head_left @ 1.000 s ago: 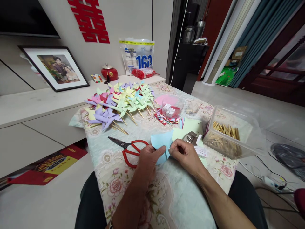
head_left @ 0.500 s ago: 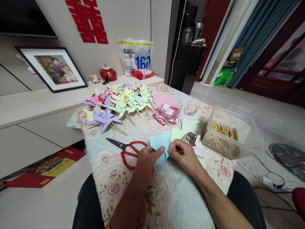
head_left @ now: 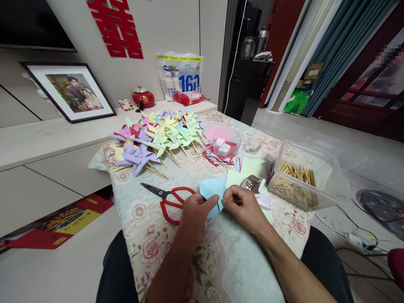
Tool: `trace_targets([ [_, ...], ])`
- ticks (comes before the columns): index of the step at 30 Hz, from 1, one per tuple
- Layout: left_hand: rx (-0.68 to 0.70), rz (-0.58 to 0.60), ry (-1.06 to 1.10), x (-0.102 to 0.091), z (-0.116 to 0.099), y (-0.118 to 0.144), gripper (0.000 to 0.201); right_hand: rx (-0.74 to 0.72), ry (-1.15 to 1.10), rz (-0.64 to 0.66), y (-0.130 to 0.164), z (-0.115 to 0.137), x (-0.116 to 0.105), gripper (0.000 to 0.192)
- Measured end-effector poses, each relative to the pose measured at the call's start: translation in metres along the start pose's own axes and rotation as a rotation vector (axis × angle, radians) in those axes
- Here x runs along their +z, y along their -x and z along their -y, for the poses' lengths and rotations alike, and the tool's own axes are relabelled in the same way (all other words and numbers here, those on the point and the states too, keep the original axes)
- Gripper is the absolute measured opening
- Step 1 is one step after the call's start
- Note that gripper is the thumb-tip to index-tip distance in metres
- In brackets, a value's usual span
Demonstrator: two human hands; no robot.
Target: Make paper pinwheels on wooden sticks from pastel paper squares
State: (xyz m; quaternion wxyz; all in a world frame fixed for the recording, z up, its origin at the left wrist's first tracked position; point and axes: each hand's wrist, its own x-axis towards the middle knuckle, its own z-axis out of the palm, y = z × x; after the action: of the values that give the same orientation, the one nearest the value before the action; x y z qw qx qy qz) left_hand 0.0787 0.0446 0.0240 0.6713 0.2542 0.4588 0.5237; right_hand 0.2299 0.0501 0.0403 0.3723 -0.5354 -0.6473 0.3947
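Over the floral tablecloth (head_left: 151, 244), left hand (head_left: 195, 214) and right hand (head_left: 244, 206) pinch blue paper (head_left: 212, 189) beside red scissors (head_left: 168, 198).

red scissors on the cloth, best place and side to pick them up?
Take the red scissors by the looped red handles, coming from above on the near side. The loops lie flat beside the left hand, while the shut dark blades point away to the left, so that end is thin and sharp.

A single head-worn camera looks forward and down over the bench (head_left: 176, 261), hands close below, the room's wall and doorway beyond.
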Motion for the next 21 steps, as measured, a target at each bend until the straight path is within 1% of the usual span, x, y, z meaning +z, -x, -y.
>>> trace_targets([
  [17,-0.022,-0.015,-0.024,0.0016,-0.0018,0.0021,0.029,0.04,-0.054,0.016,0.0005,0.0027,0.0,0.015],
  [21,-0.024,-0.002,-0.045,0.0005,-0.0005,0.0009,0.028,0.047,-0.07,0.03,0.0014,0.0022,0.0001,0.017],
])
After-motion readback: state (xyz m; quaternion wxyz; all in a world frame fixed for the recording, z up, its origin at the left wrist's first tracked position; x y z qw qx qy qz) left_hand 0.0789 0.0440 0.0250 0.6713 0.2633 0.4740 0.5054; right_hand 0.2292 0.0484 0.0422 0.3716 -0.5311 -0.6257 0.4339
